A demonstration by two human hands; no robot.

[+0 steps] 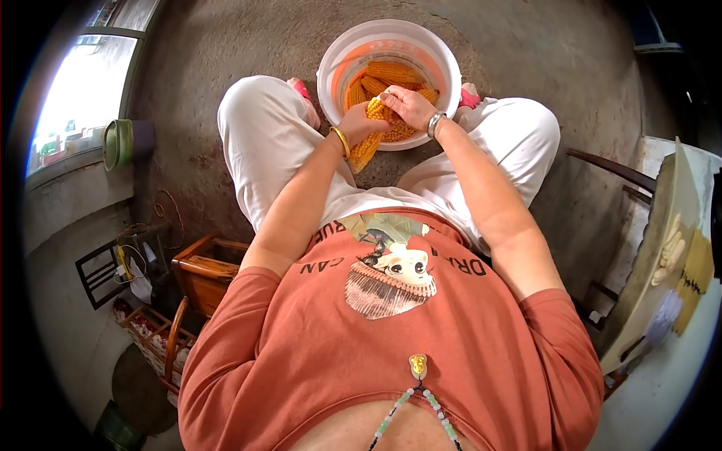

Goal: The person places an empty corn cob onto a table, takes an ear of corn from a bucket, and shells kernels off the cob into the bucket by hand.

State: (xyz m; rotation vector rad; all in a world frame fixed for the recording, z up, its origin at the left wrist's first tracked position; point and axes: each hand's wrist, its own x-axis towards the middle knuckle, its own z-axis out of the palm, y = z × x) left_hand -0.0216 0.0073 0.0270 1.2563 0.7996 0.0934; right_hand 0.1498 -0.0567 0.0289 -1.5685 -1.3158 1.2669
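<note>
My left hand (pixel 361 122), with a gold bangle at the wrist, is wrapped round a yellow corn cob (pixel 366 150) that slants over the near rim of a white bucket. My right hand (pixel 408 107), wearing a silver bangle, has its fingers pressed together at the cob's upper end; whether they hold any kernels is hidden. Inside the white bucket (pixel 329 74) lie several more corn cobs (pixel 395 72) and loose kernels. The bucket stands on the floor between my knees.
A wooden chair (pixel 210 264) stands at the left. Green tubs (pixel 117 145) sit near the window. On the right is a table (pixel 656 248) with several items on it. Concrete floor (pixel 226 45) surrounds the bucket.
</note>
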